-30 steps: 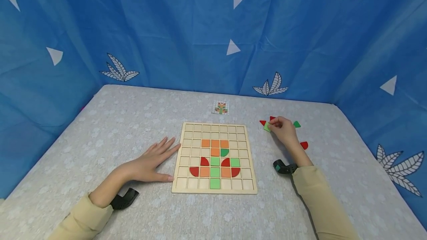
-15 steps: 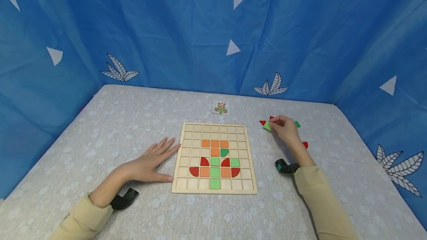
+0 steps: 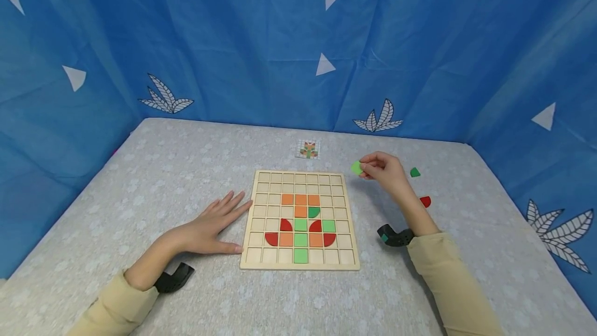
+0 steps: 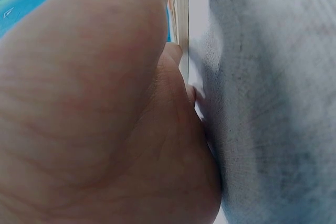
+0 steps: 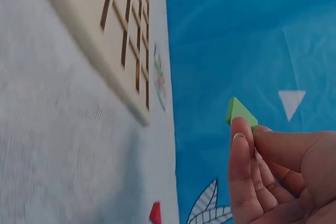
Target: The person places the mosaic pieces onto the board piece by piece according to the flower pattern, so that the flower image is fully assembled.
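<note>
My right hand (image 3: pixel 383 171) pinches a light green tile (image 3: pixel 356 167) between thumb and fingertips, raised off the table to the right of the board. In the right wrist view a pointed corner of this green tile (image 5: pixel 241 113) sticks up past the fingers, which cover the rest. The wooden grid board (image 3: pixel 352 262) holds orange and light green squares, with red and dark green quarter-round tiles among them. My left hand (image 3: pixel 210 229) lies spread on the tablecloth, its thumb and a fingertip touching the board's left edge.
A dark green tile (image 3: pixel 415 172) and a red quarter-round tile (image 3: pixel 425 201) lie right of my right hand. A small pattern card (image 3: pixel 308 149) sits behind the board. In the right wrist view a red piece (image 5: pixel 155 213) lies on the cloth. A blue curtain (image 3: pixel 261 45) surrounds the table.
My right hand has picked the light green tile up from among the loose pieces and moved it up and left towards the board. My left hand stays where it was.
</note>
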